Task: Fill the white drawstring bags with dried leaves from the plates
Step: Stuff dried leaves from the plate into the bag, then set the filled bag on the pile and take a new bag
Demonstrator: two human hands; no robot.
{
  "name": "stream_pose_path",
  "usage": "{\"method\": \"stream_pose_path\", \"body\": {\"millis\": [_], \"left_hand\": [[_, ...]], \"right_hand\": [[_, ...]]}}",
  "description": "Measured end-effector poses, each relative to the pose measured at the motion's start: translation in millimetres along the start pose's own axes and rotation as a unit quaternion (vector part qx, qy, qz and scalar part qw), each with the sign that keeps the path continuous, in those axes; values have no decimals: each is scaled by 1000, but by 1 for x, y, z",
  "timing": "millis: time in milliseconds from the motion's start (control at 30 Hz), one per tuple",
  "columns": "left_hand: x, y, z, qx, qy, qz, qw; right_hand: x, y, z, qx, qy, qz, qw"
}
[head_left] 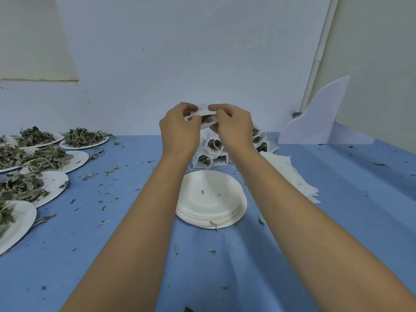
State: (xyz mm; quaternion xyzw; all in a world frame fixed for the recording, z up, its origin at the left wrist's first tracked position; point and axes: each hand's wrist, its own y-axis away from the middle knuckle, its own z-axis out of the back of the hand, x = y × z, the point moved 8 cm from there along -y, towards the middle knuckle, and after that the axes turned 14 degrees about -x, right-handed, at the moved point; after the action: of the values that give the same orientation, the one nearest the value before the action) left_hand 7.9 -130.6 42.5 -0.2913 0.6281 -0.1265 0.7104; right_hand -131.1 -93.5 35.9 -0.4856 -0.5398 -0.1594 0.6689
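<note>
white drawstring bag (pixel 205 113), pinched between left hand (pixel 180 129), right hand (pixel 234 129)

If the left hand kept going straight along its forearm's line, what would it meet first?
Beyond the white bag it pinches, the left hand would probably reach the pale wall; the pile of filled bags seems to lie lower, though depth is unclear.

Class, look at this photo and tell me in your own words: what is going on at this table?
A person is holding a white drawstring bag with dark leaves in it above the blue table, pinching its top with the left hand and right hand. Beneath lies a stack of plates bearing only crumbs. Behind it sits a pile of filled bags, flat empty bags lie to the right, and leaf-heaped plates wait on the left.
</note>
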Motion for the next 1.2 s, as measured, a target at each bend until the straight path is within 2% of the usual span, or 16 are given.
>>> {"method": "stream_pose_path", "body": {"millis": [133, 300, 467, 567, 633, 800, 900, 967, 1033, 1067, 1133, 1200], "left_hand": [[-14, -10, -53, 61, 37, -32, 997], [-5, -22, -118, 110, -20, -97, 989], [31, -27, -163, 162, -112, -100, 975], [55, -19, -173, 195, -182, -102, 958], [61, -15, -172, 197, -206, -117, 951], [58, -11, -160, 184, -174, -105, 962], [46, -7, -146, 161, -141, -105, 971], [37, -1, -136, 151, -123, -106, 975], [31, 6, -125, 137, -110, -108, 978], [29, 10, -119, 127, -99, -105, 981], [27, 21, -105, 101, -69, -85, 989], [29, 34, -93, 76, -41, -48, 995]], "right_hand": [[-5, -44, 20, -62, -31, -14, 997], [-41, -93, 33, -78, 24, 6, 997], [-76, -112, 24, -4, 199, 123, 972], [-111, -111, 8, 101, 361, 156, 914], [-125, -110, 7, 126, 409, 146, 892], [-122, -102, 13, 115, 341, 100, 928], [-103, -94, 40, 7, 268, 104, 958], [-100, -84, 62, -46, 266, 86, 959], [-105, -70, 80, -62, 344, 73, 934], [-106, -62, 84, -51, 414, 92, 904], [-112, -43, 84, 1, 518, 116, 847], [-124, -25, 84, 60, 568, 79, 817]]}}
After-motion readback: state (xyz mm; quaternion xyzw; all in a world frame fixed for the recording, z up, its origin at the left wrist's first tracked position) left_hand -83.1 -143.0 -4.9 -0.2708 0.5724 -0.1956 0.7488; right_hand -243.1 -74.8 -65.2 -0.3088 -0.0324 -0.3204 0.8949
